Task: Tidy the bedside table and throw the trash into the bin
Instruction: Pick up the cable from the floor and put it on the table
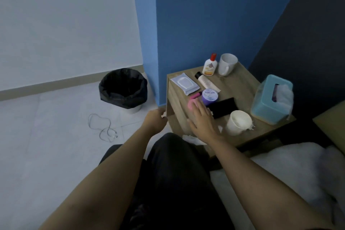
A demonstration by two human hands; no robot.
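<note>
The worktop (240, 87) carried a white paper cup (238, 123) near its front edge, with a black phone (223, 107), a purple jar (210, 97) and a pink object (193, 101) just beside it. The right hand (202, 119) lay palm down over the front left part, fingers straight and spread, tips at the pink object. The left hand (155, 119) sat at the worktop's left corner (its grip could not be told), and the black-lined bin (123, 89) stood on the floor, well apart.

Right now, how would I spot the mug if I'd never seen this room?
Find the wooden bedside table against the blue wall. At its far back corner, beside the red-capped bottle, stands the white mug. Unlike the white paper cup near the front, it has a handle.
</note>
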